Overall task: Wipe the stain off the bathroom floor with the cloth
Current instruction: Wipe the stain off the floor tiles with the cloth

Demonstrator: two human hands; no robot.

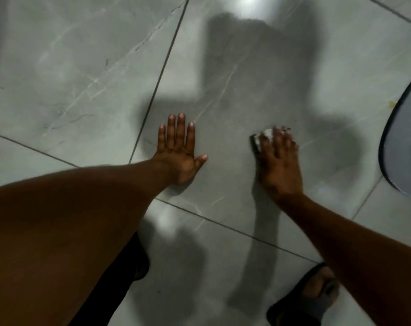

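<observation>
My right hand [279, 161] presses a small crumpled cloth [262, 138], white with a dark edge, onto the grey marble-look floor tile [223, 95]. Only the part of the cloth past my fingertips shows; the rest is hidden under my palm. The hand and cloth look blurred. My left hand [179, 149] lies flat on the same tile, palm down, fingers spread, holding nothing, about a hand's width left of the cloth. I cannot make out a stain beside the cloth.
A grey rounded object with a dark rim [404, 142] sits at the right edge, with a small yellowish spot [392, 104] on the floor next to it. My sandalled foot [315, 295] is at the bottom right. Dark grout lines cross the floor.
</observation>
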